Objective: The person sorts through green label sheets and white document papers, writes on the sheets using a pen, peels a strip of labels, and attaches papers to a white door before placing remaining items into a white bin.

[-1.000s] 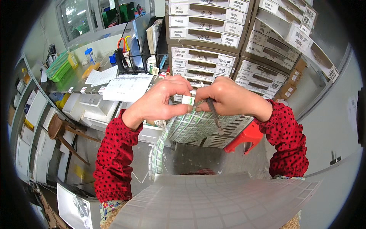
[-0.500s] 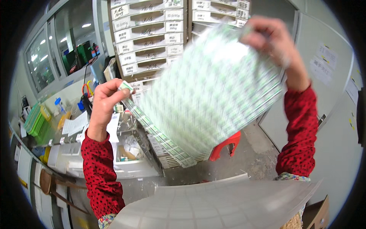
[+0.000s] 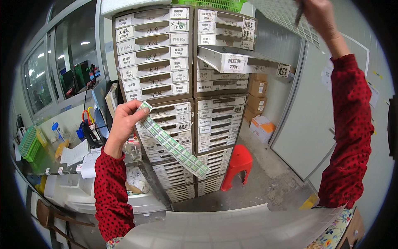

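Pinched in my left hand (image 3: 126, 120) is one end of a narrow strip of green-and-white labels (image 3: 172, 145). The strip slants down to the right in front of the drawer cabinet (image 3: 193, 99). My right hand (image 3: 321, 16) is raised at the upper right edge, partly cut off, with fingers closed at a large pale sheet of labels (image 3: 282, 14). A narrow dark piece shows beside those fingers, too unclear to name. Below the sheet, one shallow white drawer (image 3: 253, 65) is pulled out of the cabinet.
A red plastic stool (image 3: 238, 166) stands right of the cabinet's foot. Cardboard boxes (image 3: 257, 95) are stacked behind it. To the left is a counter with papers (image 3: 74, 153), scissors (image 3: 88, 115) and green trays (image 3: 31, 145). A translucent sheet (image 3: 232, 226) spans the lower front.
My right hand has lifted the large label sheet up and to the right, away from the strip. The strip stays in my left hand. The pulled-out drawer has come into view.
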The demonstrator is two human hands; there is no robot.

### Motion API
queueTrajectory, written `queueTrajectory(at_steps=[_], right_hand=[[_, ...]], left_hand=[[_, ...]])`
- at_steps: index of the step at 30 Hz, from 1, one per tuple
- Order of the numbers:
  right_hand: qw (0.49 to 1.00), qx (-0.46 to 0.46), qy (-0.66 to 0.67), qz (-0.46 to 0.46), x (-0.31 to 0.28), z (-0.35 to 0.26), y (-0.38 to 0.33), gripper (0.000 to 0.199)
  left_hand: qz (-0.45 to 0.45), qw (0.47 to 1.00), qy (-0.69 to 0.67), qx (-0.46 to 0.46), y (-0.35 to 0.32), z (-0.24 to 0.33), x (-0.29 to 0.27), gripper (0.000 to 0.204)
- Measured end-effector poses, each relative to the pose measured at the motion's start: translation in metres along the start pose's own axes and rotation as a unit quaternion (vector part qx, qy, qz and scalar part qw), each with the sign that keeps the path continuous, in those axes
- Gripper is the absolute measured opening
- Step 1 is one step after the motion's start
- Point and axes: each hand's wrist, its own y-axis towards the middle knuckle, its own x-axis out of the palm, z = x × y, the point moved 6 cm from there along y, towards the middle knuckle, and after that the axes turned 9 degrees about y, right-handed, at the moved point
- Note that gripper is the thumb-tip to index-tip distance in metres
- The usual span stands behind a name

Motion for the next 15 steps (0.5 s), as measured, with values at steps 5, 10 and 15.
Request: queueTrajectory(at_steps=[5, 10, 15], right_hand=[[0.977, 0.003, 0.112, -0.183, 0.056, -0.043, -0.025, 0.024], [0.959, 0.041, 0.17, -0.222, 0.098, -0.065, -0.04, 0.007], [0.912, 0.135, 0.272, -0.275, 0.159, -0.071, -0.076, 0.009]], left_hand=[[0.002, 1.0, -0.02, -0.008, -0.01, -0.006, 0.009, 0.009], [0.028, 0.999, -0.008, -0.04, -0.027, -0.006, 0.001, 0.008], [0.034, 0.997, -0.011, -0.065, -0.038, -0.01, 0.001, 0.007]])
